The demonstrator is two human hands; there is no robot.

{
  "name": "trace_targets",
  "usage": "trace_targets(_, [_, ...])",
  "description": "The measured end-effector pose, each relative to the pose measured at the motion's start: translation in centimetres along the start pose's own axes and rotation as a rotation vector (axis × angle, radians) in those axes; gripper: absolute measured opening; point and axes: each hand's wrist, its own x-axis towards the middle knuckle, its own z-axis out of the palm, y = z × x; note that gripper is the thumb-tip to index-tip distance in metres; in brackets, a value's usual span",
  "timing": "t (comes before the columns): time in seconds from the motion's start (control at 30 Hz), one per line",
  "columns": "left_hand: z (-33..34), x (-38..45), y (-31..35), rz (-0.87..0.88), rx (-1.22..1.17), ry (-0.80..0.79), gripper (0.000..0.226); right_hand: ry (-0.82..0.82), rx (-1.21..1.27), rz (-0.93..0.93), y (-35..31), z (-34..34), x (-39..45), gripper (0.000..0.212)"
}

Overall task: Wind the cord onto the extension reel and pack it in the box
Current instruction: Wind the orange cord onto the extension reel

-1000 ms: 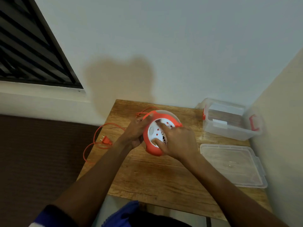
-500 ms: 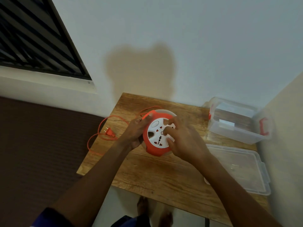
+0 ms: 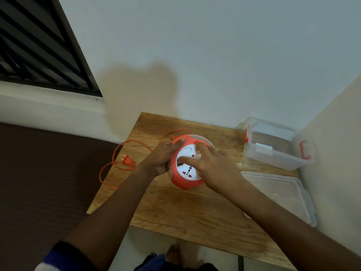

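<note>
An orange extension reel (image 3: 182,182) with a white socket face stands tilted on the wooden table (image 3: 195,212). My left hand (image 3: 162,156) grips its left rim. My right hand (image 3: 213,166) lies over the white face, fingers spread and pressing on it. The orange cord (image 3: 136,142) runs from the reel's top left in loose loops over the table's left edge. Its plug (image 3: 128,160) lies at that edge. The clear plastic box (image 3: 277,161) with red latches stands open at the back right.
The box's clear lid (image 3: 283,194) lies flat on the table's right side, in front of the box. White walls close in behind and to the right. A dark surface lies left of the table. A dark louvred window is at upper left.
My right hand has turned on the reel's face, its fingers shifting toward the upper left. The loose cord loop looks a little shorter. The camera has tilted.
</note>
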Motion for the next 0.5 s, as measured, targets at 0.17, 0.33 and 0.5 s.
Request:
trace_targets(0.17, [-0.6,-0.3,0.9,0.014,-0.05,-0.045,0.044,-0.004,-0.09,-0.015,-0.8,-0.5,0.5,0.059])
trace_targets(0.33, [-1.3,-0.3,1.5,-0.012,-0.074,-0.073,0.044,-0.04,-0.225,-0.13,-0.5,-1.4,1.4,0.064])
trace_targets(0.5, [-0.9,-0.2,1.9,-0.027,-0.009,-0.075,0.054,-0.077,-0.245,-0.159,0.2,-1.0,2.4,0.08])
